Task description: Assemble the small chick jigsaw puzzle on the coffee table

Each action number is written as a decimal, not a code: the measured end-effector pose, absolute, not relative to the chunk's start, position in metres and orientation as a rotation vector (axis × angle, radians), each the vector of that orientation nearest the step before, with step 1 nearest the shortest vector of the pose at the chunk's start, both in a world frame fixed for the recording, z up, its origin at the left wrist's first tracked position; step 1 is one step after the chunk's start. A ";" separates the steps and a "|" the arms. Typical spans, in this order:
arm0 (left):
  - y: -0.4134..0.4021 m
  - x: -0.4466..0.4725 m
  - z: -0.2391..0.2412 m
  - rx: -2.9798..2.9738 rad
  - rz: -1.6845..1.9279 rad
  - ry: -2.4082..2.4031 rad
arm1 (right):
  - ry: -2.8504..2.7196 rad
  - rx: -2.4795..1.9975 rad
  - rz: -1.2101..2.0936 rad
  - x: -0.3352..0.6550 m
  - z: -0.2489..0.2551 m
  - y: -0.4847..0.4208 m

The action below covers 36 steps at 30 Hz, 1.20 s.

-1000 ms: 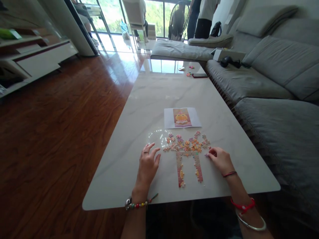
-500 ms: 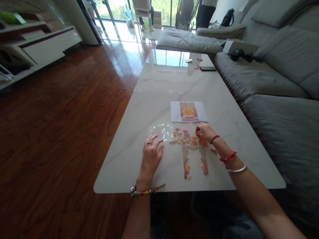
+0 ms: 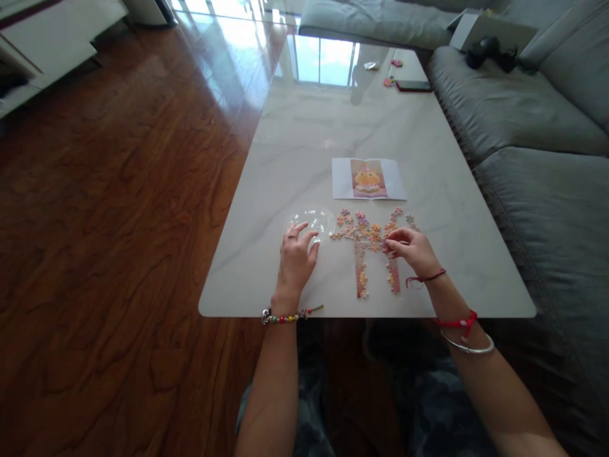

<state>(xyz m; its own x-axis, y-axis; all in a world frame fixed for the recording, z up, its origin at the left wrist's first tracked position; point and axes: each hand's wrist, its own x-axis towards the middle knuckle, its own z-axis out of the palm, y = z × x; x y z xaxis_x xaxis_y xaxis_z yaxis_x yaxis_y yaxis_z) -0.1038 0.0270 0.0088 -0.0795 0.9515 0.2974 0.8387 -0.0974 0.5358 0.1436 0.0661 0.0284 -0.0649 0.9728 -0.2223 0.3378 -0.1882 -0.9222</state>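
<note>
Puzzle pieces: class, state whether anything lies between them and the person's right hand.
Nothing visible does: the right hand rests directly on the puzzle pieces, which lie on the table.

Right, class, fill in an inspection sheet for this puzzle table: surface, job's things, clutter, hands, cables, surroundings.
Surface: pale marble table, glossy.
Job's things: loose puzzle pieces; two joined strips nearer the person; picture sheet beyond.
Clutter: clear plastic beside the pieces; phone and small bits at the far end.
Hands: left hand flat, fingers spread, by the plastic; right hand pinched at the pieces, hold unclear.
Cables: nothing seen.
Surroundings: grey sofa on the right, wooden floor on the left.
</note>
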 end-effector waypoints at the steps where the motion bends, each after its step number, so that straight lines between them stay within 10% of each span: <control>1: 0.026 -0.104 0.009 2.000 0.918 1.976 | -1.404 -1.588 1.241 0.144 0.026 0.065; 16: 0.034 -0.112 0.001 2.048 0.947 1.985 | -2.025 -1.822 0.690 0.127 0.022 0.182; 36: 0.043 -0.094 -0.011 2.159 0.859 1.930 | -2.108 -1.770 0.599 0.201 0.005 0.066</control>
